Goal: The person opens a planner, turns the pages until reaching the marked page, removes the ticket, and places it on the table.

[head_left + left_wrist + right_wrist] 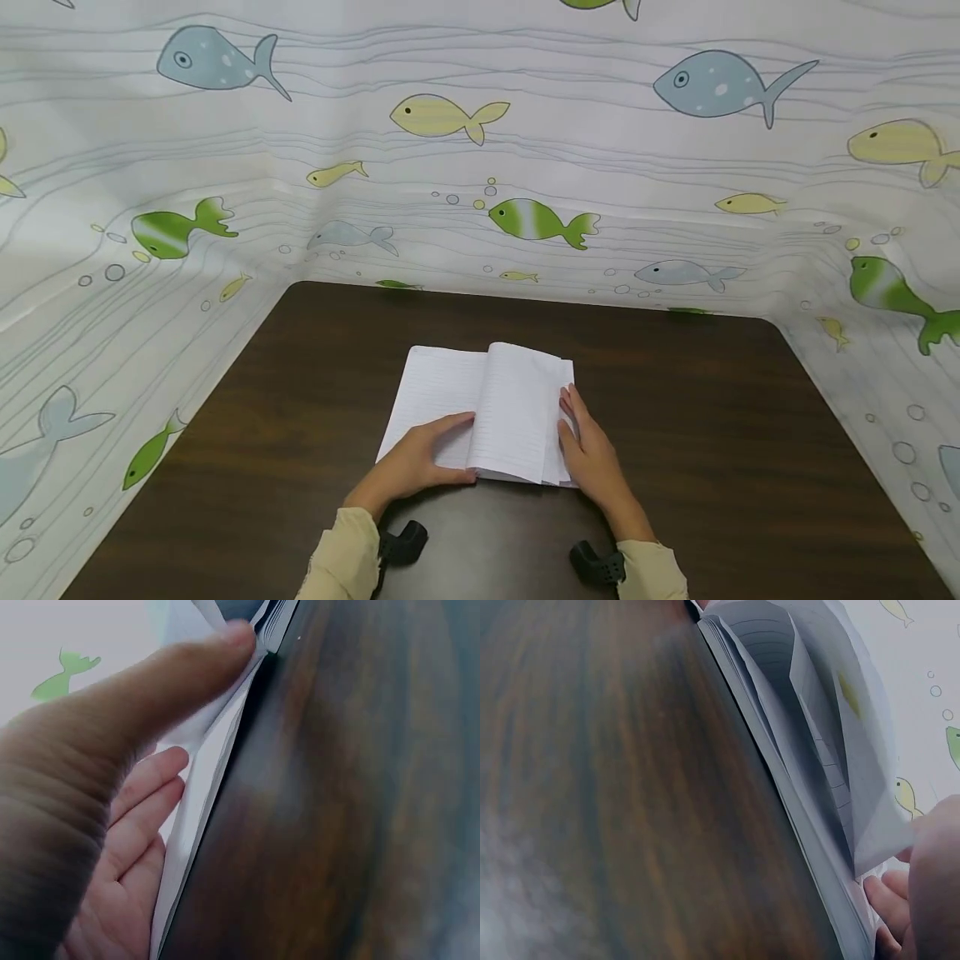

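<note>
White open notebook, pages' long axis away from us, our left hand and right hand apart, relaxed against it.

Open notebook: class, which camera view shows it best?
The head view, showing both halves of the notebook from above. Left wrist view: part, slantwise. Right wrist view: near edge and lifted pages.

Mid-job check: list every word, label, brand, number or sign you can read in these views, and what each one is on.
No readable text in any view.
Notebook: ruled lines on the open pages, no writing or numbers that I can make out.
Wall covering: drawn fish, bubbles and wavy lines only, no lettering visible.
Black wrist devices: no mark legible; anything on them is too small to read.
Table: no label visible.
</note>
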{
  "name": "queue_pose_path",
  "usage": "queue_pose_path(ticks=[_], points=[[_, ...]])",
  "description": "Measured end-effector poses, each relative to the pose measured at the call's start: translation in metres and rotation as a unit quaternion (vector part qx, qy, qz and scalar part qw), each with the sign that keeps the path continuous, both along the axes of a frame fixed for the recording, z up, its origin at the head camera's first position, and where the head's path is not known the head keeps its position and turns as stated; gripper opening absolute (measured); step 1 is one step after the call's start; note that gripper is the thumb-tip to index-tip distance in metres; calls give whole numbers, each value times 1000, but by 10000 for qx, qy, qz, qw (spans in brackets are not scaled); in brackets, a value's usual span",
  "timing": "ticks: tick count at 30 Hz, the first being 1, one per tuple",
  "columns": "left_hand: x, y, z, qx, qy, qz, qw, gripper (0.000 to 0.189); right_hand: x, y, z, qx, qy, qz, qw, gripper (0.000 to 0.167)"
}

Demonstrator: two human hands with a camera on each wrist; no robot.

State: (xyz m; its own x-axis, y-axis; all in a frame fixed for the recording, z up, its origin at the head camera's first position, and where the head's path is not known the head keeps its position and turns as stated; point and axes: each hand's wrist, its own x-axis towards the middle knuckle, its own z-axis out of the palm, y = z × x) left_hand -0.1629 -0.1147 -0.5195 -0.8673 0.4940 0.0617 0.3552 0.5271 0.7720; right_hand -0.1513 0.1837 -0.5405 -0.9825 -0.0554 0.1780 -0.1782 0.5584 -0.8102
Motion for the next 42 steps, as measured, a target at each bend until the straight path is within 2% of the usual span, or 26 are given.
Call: queue_pose_path(ticks=[3, 6, 9, 10, 12, 14, 16, 17, 18, 19, 20, 21, 23, 25, 27, 29, 32, 35, 37, 40, 42], points=[[6, -5, -3, 82, 259, 73, 9996, 77, 0, -2, -2, 9, -104, 50, 9999, 66], [13, -7, -8, 572, 570, 168, 9966, 79, 0, -2, -3, 66, -172, 20, 9998, 68], [16, -3, -11, 1275, 1022, 513, 9852, 88, 1, -1, -2, 89, -200, -34, 9998, 69], [17, -1, -12, 1427, 1271, 726, 9789, 89, 1, -1, -2, 110, -201, -56, 9997, 70], [16, 5, -13, 1328, 1837, 1375, 9642, 88, 1, 1, 0, 178, -193, -124, 9996, 70], [17, 10, -13, 914, 2429, 2082, 9430, 89, 2, 2, 2, 279, -208, -166, 9993, 70], [17, 14, -12, 266, 2900, 2724, 9171, 92, 2, 3, 4, 301, -217, -202, 9991, 72], [16, 16, -12, -75, 3123, 2918, 9040, 95, 3, 3, 5, 279, -230, -214, 9991, 73], [15, 17, -11, -324, 3356, 2963, 8936, 95, 3, 3, 5, 250, -246, -221, 9991, 74], [14, 19, -11, -449, 3541, 2908, 8877, 93, 3, 2, 6, 195, -269, -227, 9992, 75], [12, 21, -11, -514, 3699, 2774, 8852, 88, 3, 2, 6, 151, -304, -237, 9991, 76], [11, 24, -12, -522, 3771, 2551, 8888, 81, 3, 2, 6, 91, -328, -259, 9991, 77], [9, 31, -14, -561, 3709, 1873, 9079, 64, 3, 0, 4, 1, -329, -327, 9989, 77], [9, 39, -18, -727, 3299, 1135, 9343, 53, 3, -1, 3, -43, -311, -385, 9988, 77], [12, 46, -21, -1190, 2776, 664, 9510, 55, 4, -4, 1, -38, -279, -389, 9988, 75], [10, 56, -23, -1677, 2521, 337, 9525, 61, 4, -1, 0, 16, -231, -433, 9988, 73], [11, 60, -25, -2150, 2365, 292, 9471, 71, 5, -3, -2, 104, -225, -418, 9988, 71], [11, 59, -25, -2285, 2392, 254, 9433, 82, 5, -5, -3, 113, -273, -439, 9986, 70], [10, 57, -23, -2370, 2311, 149, 9435, 91, 5, -6, -3, 178, -253, -434, 9986, 69], [9, 58, -21, -2430, 2090, 12, 9472, 101, 4, -4, -3, 366, -91, -335, 9987, 66], [8, 59, -22, -2369, 2009, -26, 9505, 104, 3, -3, -4, 594, 219, -192, 9978, 61]])
